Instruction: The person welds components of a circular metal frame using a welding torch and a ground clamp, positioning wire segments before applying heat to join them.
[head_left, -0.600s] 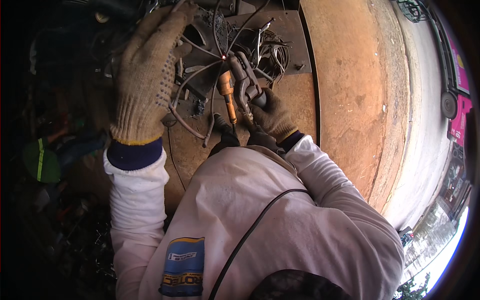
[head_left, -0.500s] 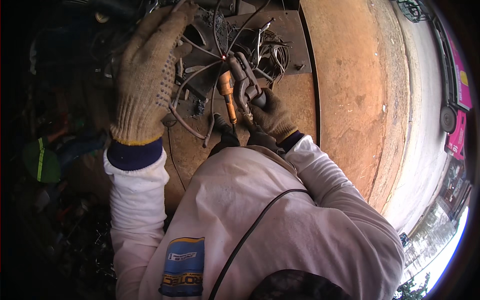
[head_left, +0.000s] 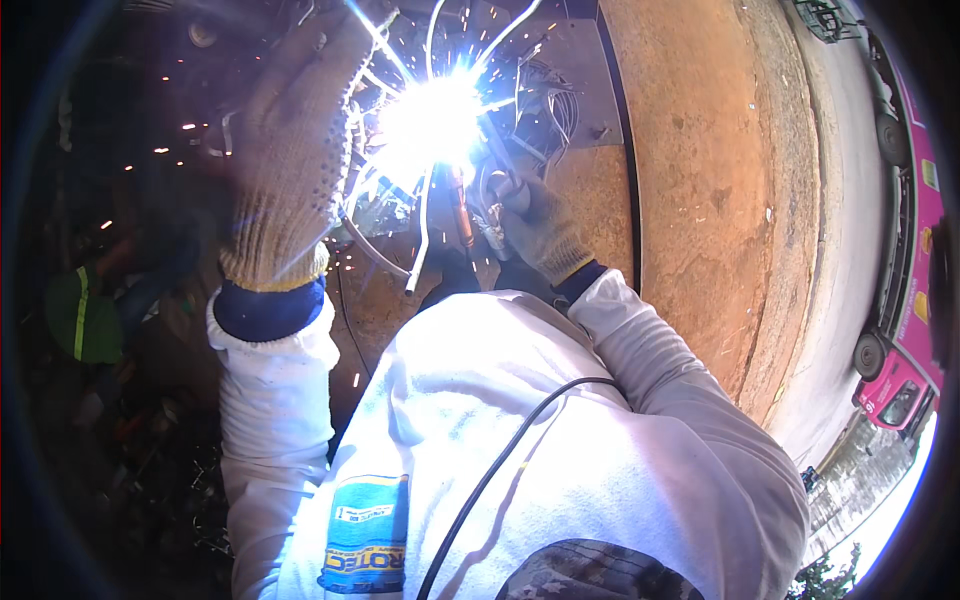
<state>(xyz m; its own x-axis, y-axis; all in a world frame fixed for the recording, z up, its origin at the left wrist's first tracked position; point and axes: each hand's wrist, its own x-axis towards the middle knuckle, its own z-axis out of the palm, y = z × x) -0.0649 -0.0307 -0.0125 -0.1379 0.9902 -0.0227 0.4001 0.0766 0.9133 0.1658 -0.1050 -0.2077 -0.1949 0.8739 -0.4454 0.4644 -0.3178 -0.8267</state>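
Note:
A blinding white welding arc (head_left: 430,125) burns at the upper middle, throwing sparks and hiding the joint where several bent metal rods (head_left: 424,225) meet. My left hand (head_left: 290,150), in a tan knitted glove with dots, is beside the arc at the upper left. It closes around the rods, though glare and dimness blur its fingertips. My right hand (head_left: 545,235), also gloved, grips a grey jawed welding tool (head_left: 497,185) just below and right of the arc. An orange-handled tool (head_left: 462,212) stands between that tool and the rods. Its upper end is lost in the glare.
A dark metal plate (head_left: 598,85) with coiled wire (head_left: 560,100) lies behind my right hand. A black cable (head_left: 505,445) crosses my white sleeve and shirt. At the left is a person's green garment (head_left: 82,315) with a yellow stripe. A pink vehicle (head_left: 915,330) is at the far right.
A small glow at the rods' joint has become a bright arc with flying sparks. Both hands stay nearly in place. The pink vehicle has moved down the right side of the picture.

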